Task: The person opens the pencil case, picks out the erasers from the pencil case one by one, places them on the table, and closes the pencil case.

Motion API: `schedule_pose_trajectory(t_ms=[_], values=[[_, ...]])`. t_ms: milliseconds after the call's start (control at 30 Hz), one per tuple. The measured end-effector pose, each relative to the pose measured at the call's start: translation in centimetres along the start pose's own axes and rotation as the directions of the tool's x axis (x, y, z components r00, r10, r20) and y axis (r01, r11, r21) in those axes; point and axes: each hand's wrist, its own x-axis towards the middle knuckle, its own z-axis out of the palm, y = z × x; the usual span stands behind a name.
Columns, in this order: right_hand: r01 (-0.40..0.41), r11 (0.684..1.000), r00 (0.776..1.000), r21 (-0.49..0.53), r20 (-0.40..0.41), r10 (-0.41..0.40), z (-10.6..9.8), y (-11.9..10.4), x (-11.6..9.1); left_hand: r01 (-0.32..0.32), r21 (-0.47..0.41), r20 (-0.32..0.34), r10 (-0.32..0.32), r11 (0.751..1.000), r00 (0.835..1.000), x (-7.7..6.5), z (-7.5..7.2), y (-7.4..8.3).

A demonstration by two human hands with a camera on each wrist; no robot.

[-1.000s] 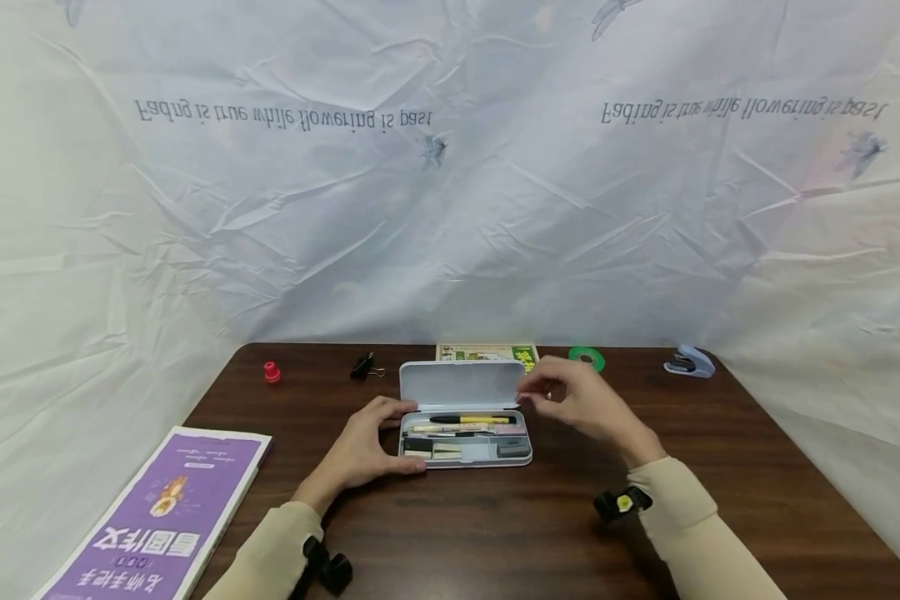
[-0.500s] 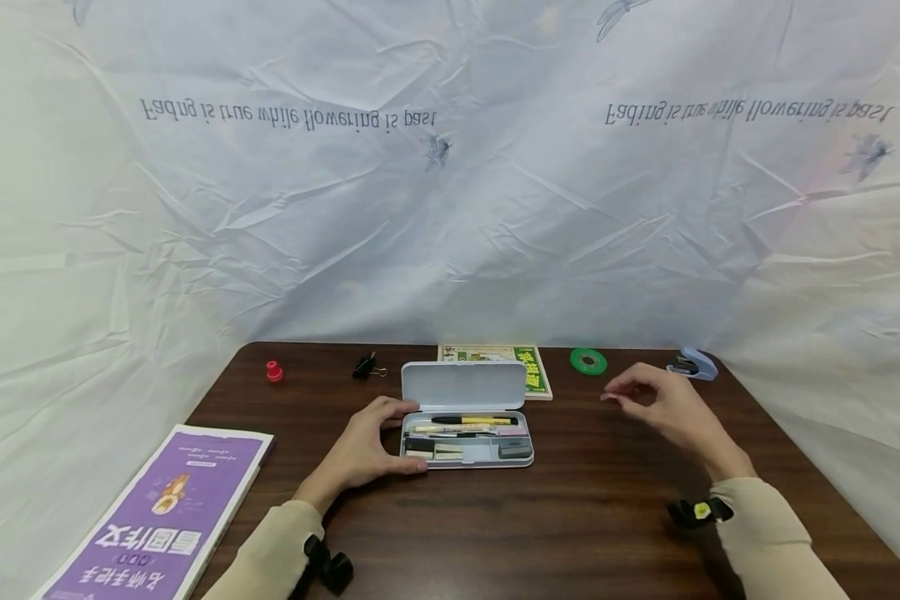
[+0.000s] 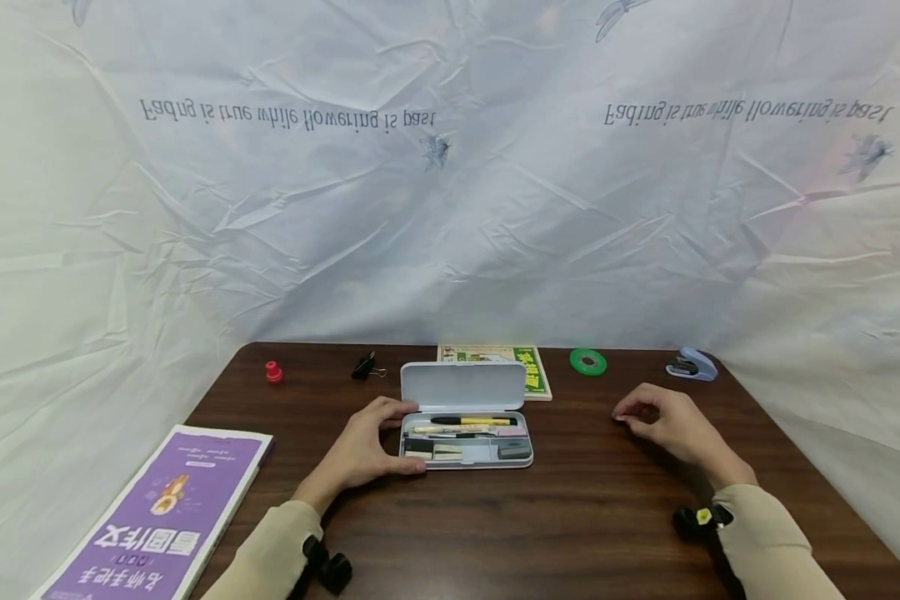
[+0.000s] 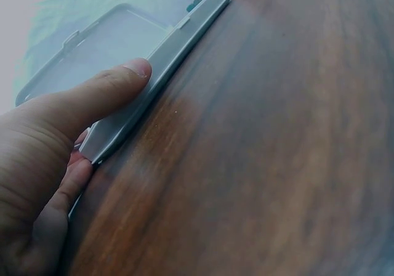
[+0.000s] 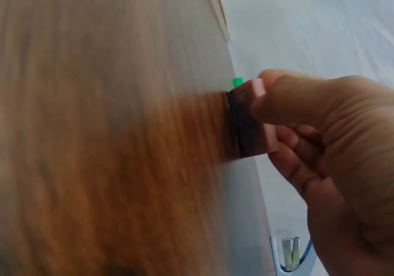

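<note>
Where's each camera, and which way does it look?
Head: on the head, facing forward and down at the table; left hand, right hand, sleeves show.
Left wrist: on that wrist, facing the pencil case; left hand shows.
Right wrist: on that wrist, facing a small block; right hand shows.
Head and left wrist share the pencil case.

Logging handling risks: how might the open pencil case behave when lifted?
The pencil case looks stiff, judging by its straight, even sides. Its pens may slide if it tilts, since they lie uncovered. The raised lid could swing, being joined only along the back.
</note>
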Motion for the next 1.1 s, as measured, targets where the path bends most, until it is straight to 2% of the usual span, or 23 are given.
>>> schedule_pose_trajectory(t_ms=[167,300,400,533,633,800,967,1100], values=[[-0.036,0.999,0.996,-0.017,0.079,0.037,-0.2,0.0,0.1,-0.004,0.006,-0.005,0.004,1.000,1.000,0.0,0.1,0.0],[-0.051,0.998,0.994,-0.026,0.100,0.054,-0.7,-0.4,0.3,-0.006,0.008,-0.004,0.006,1.000,1.000,0.0,0.1,0.0],[-0.060,0.998,0.997,0.007,0.053,0.060,-1.2,-1.1,0.7,-0.003,0.007,-0.004,0.003,1.000,1.000,0.0,0.1,0.1],[-0.037,0.991,0.998,0.127,-0.050,0.044,-1.8,-3.1,1.9,0.002,0.002,-0.005,-0.002,1.000,1.000,0.0,0.0,0.2],[0.016,0.971,0.995,0.238,-0.098,0.007,-2.1,-4.8,2.9,0.002,0.004,-0.004,-0.002,1.000,1.000,0.0,0.0,0.2],[0.076,0.925,0.991,0.372,-0.131,-0.028,-1.9,-7.5,4.2,-0.003,0.010,-0.003,0.003,1.000,1.000,0.0,0.0,0.1],[0.117,0.891,0.990,0.438,-0.118,-0.072,-0.7,-9.3,5.7,-0.008,0.006,-0.001,0.008,1.000,1.000,0.0,-0.1,0.1],[0.118,0.870,0.993,0.479,-0.062,-0.101,1.3,-10.5,6.8,-0.008,0.000,0.001,0.008,1.000,1.000,0.0,-0.1,0.1]])
